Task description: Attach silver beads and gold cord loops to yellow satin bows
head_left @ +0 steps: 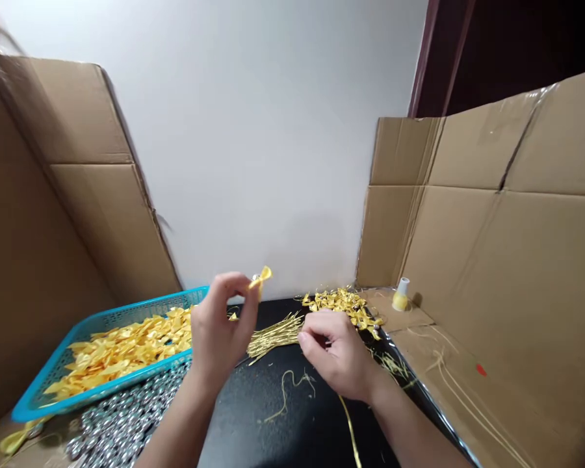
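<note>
My left hand (224, 322) is raised with thumb and fingers pinched on a small yellow ribbon bow (262, 277). Something small and pale shows beside that bow, too small to name surely. Lower and to the right, my right hand (335, 351) is closed, fingers curled and thumb against them. A gold cord (350, 429) trails from under it toward the near edge; its other end is hidden in the hand. Between the hands lies a bundle of cut gold cords (275, 338) on the black tabletop (253, 416).
On the left, a blue basket (43, 396) holds many yellow bows (127, 348); silver bells (121, 416) are spread before it. Finished-looking bows with bells (341, 302) are heaped at the back. A thread spool (400, 296) stands right. Cardboard walls (507, 260) flank both sides.
</note>
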{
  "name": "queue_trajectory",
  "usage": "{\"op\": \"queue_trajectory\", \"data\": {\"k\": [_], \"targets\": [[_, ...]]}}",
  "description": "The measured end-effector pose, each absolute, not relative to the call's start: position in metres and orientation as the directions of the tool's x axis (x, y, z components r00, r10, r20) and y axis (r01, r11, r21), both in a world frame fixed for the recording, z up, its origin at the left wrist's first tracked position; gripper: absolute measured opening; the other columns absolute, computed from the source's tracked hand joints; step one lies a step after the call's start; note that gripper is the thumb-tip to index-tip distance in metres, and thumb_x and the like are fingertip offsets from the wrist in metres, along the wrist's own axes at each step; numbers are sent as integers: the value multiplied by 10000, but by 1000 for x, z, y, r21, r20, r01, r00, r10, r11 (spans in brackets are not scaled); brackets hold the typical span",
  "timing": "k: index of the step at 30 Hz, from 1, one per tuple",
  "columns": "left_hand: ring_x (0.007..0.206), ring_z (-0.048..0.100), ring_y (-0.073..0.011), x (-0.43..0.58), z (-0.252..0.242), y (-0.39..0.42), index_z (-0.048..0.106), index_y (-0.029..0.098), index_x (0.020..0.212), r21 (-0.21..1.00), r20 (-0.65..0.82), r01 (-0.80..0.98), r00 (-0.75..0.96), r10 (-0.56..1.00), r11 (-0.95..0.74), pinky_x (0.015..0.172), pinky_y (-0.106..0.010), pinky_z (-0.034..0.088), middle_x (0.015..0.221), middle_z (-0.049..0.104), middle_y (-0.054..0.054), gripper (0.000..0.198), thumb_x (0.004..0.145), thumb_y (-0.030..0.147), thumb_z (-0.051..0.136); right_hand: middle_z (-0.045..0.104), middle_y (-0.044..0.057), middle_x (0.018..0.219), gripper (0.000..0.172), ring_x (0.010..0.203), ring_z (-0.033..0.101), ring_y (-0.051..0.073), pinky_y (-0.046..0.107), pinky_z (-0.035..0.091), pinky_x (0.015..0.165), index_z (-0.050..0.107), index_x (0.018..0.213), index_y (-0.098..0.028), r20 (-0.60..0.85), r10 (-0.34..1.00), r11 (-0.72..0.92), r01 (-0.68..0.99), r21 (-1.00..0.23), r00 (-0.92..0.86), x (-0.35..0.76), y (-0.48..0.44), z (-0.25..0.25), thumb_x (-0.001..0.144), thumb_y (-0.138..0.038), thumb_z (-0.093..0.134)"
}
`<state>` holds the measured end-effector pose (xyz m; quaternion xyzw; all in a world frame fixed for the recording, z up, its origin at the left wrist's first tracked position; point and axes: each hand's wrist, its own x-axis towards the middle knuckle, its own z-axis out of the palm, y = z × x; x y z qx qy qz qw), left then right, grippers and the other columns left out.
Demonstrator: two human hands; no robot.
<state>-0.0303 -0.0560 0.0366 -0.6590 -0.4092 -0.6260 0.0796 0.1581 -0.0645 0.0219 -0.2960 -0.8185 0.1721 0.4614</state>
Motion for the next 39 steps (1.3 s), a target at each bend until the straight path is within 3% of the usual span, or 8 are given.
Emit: {"op": "queue_trajectory", "data": {"k": [4,9,12,16,21,26,32,39], "targets": [[645,599,-132,-43,36,-61,518,203,940,556,753,567,-32,658,-608,650,-258,487,717,607,22,97,864,217,578,502,-29,589,285,578,470,106,227,351,568,491,600,-183,458,732,646,300,-701,-505,167,-68,11,883,-220,488],[585,564,-139,-30,-11,-70,569,189,871,649,394,543,360,846,-533,538,-233,427,641,607,22,55,865,233,536,580,-17,657,279,628,520,110,226,404,610,595,693,-170,406,726,620,274,-735,-555,179,-73,9,925,-287,495],[586,561,-140,-24,-32,-77,557,179,919,776,361,443,271,892,-449,547,-237,437,642,591,24,130,890,303,531,580,-26,619,271,573,502,105,225,368,556,614,659,-177,311,744,626,454,-634,-591,187,-69,-8,898,-284,547],[600,561,-135,-22,-20,-92,543,183,941,743,463,461,170,870,-485,573,-248,449,669,583,25,127,884,296,552,581,-22,536,149,483,502,118,239,340,497,647,581,-177,171,817,555,669,-494,-551,196,-57,-31,695,-140,736],[655,547,-132,-18,8,-105,498,199,928,547,636,559,207,743,-624,626,-269,455,765,585,7,67,875,203,539,686,59,1052,261,977,605,200,340,448,847,673,1080,-226,512,703,710,529,-465,-494,196,-67,5,822,-258,676],[674,533,-124,-10,20,-109,473,211,962,671,596,395,216,774,-627,640,-260,439,790,553,11,66,912,206,515,708,11,929,131,880,593,181,370,419,807,692,983,-284,821,311,936,306,-176,-479,179,-82,29,874,-236,638],[664,487,-111,-10,19,-111,451,206,971,917,395,-52,246,885,-395,642,-241,409,738,499,27,172,911,318,567,691,24,835,145,790,591,173,365,446,739,665,897,-242,874,320,945,193,-265,-364,165,-77,13,867,-112,608],[605,425,-100,-10,15,-103,433,205,900,913,408,-62,155,900,-403,576,-230,351,694,459,43,240,875,358,617,647,24,774,119,788,588,186,361,477,739,653,811,-242,857,497,863,-27,-505,-138,149,-72,-2,852,-132,631]]}}
